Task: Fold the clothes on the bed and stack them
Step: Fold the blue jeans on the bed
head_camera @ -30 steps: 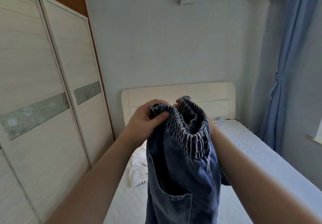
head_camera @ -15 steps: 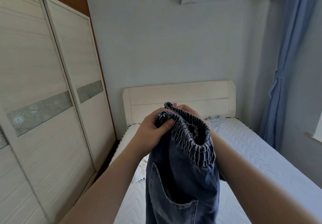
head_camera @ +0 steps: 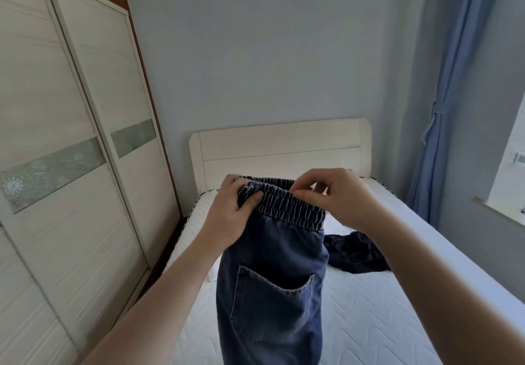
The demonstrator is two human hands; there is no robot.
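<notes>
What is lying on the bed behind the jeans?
A dark garment lies crumpled on the white mattress, right of the jeans. The jeans and the right forearm cover part of it, so its type is unclear.

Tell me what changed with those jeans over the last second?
The right hand came round from behind the jeans to pinch the waistband on its right side, so the bunched waistband now spreads flatter between both hands. A dark garment now shows on the bed. The left hand kept its grip on the waistband's left end, and the jeans still hang above the bed.
</notes>
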